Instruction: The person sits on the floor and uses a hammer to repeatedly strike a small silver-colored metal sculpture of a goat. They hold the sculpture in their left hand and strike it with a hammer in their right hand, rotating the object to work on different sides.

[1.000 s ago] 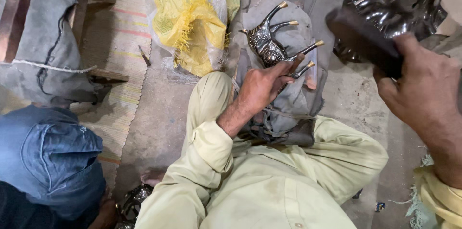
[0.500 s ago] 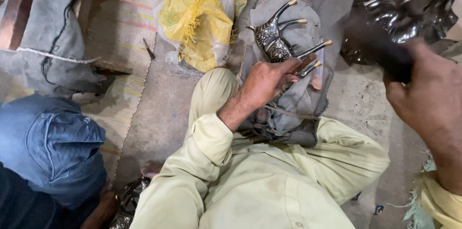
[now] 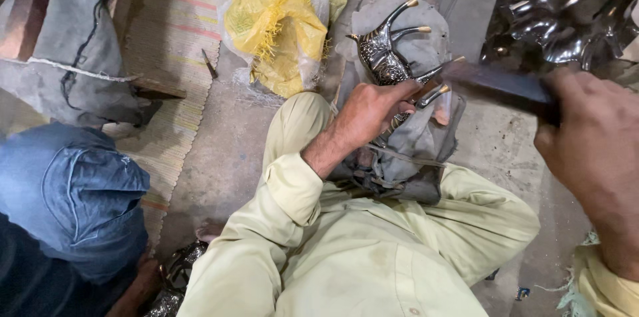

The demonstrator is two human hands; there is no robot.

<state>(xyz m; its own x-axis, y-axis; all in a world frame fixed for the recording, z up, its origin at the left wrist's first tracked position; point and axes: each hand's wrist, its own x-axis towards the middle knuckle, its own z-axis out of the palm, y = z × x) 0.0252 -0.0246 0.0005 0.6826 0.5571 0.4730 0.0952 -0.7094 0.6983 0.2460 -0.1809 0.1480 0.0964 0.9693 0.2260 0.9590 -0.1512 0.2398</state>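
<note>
Seen from above, seated cross-legged on a concrete floor [image 3: 219,157] in pale yellow-green clothing. Left hand [image 3: 373,109] pressed down on one ornate silver-coloured metal piece [image 3: 386,60], fingers closed over its lower end; four curved prongs with brass-coloured tips counted on it. Metal piece resting on one grey cloth-covered block [image 3: 419,137] just ahead of the crossed legs. Right hand [image 3: 592,150] clamped around the handle of one dark hammer [image 3: 496,84], blurred, head close to the prongs; contact impossible to tell. Both hands well apart. One shiny crumpled metal sheet [image 3: 566,10] at upper right. One yellow woven sack [image 3: 279,24] just left of the block, lying on a clear plastic bag. One striped mat [image 3: 183,37] further left, bearing a low wooden stool [image 3: 140,30] draped in grey cloth. One other person in blue denim [image 3: 66,204] at lower left.
</note>
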